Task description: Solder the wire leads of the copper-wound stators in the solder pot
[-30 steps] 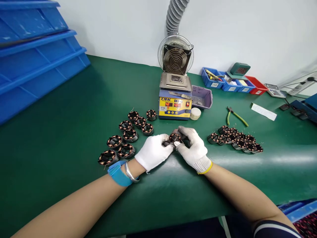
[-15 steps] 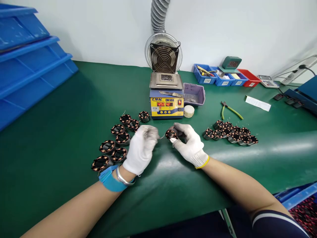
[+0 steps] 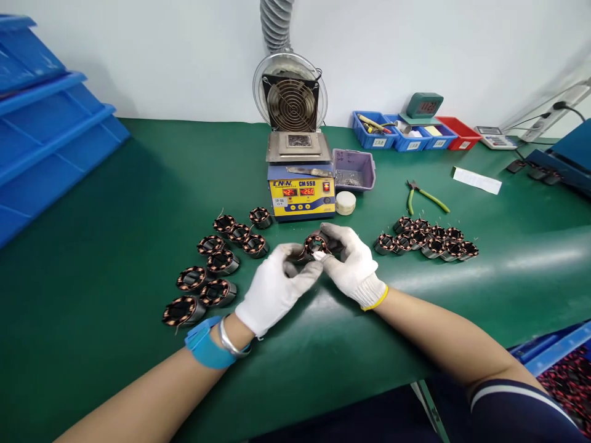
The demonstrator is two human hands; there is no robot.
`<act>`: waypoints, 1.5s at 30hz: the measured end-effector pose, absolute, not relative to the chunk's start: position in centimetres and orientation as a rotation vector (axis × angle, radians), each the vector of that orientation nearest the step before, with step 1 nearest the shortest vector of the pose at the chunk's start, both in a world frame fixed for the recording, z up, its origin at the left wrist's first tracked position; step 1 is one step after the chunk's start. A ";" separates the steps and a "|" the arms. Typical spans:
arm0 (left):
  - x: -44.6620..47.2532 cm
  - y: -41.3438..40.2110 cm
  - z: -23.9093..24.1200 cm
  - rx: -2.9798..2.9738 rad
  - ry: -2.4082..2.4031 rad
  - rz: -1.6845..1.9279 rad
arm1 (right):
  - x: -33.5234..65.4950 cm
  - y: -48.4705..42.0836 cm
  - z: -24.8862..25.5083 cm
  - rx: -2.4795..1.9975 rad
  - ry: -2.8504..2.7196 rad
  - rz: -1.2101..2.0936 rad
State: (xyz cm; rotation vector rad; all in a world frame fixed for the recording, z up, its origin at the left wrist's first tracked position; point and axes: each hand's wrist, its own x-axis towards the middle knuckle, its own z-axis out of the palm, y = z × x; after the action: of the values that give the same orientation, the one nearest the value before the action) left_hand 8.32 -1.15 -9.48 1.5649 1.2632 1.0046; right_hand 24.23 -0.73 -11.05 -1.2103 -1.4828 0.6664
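A small motor stator (image 3: 308,245), a dark ring with copper windings, is between my two gloved hands in front of the yellow-faced solder pot (image 3: 301,200). My right hand (image 3: 354,264) grips its right side, with fingers behind and thumb at the front. Closed in from the left, my left hand (image 3: 278,284) has its fingertips at the stator's left side and its thumb near the lower front. The glove hides what those fingertips pinch. Several more stators (image 3: 221,263) stand to the left of my left hand, and a tight group of stators (image 3: 434,247) is at the right.
Behind the pot stand a fan (image 3: 293,104) and a grey duct (image 3: 277,24). A purple bin (image 3: 373,172), a round white tin (image 3: 345,203) and green-handled pliers (image 3: 427,198) lie to the right. Blue trays (image 3: 50,154) rise at the left; small tool bins (image 3: 379,143) line the wall.
My left hand has moved right from the wire lead onto the stator's left side. My right hand still holds the stator. The whole view has shifted slightly.
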 end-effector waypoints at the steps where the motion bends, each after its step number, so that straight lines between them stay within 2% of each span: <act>1: 8.5 -1.0 -9.5 1.535 1.216 0.955 | 24.2 -0.9 -10.9 -1.211 -1.502 0.653; 4: 8.2 -0.9 -9.3 1.487 1.163 0.980 | 24.1 -1.2 -10.5 -1.231 -1.589 0.578; 9: 6.6 -0.3 -9.0 1.350 1.285 1.438 | 24.2 -1.3 -10.0 -1.267 -1.660 0.458; 15: 6.9 -0.2 -9.5 1.733 1.281 1.188 | 24.3 -1.5 -10.1 -1.210 -1.721 0.465; 21: 6.5 -1.1 -9.9 1.384 1.207 1.561 | 24.9 -1.3 -9.5 -1.238 -1.708 0.376; 25: 6.8 -1.0 -10.8 1.435 1.144 1.384 | 26.3 2.1 -7.1 -1.215 -1.810 0.206; 29: 7.7 0.0 -11.7 1.577 1.098 1.099 | 27.3 9.7 -2.7 -1.356 -1.960 -0.121; 35: 8.1 0.9 -11.9 1.562 1.077 0.995 | 25.4 19.0 3.3 -1.670 -2.243 -0.545; 45: 8.0 1.0 -11.4 1.599 1.052 0.967 | 23.1 22.0 2.8 -1.785 -2.460 -0.764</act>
State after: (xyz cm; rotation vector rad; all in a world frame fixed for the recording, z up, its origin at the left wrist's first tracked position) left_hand 8.05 0.96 -11.43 1.5992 1.0523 0.9666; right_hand 23.12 22.03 2.77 -1.7854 -2.4598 -0.7638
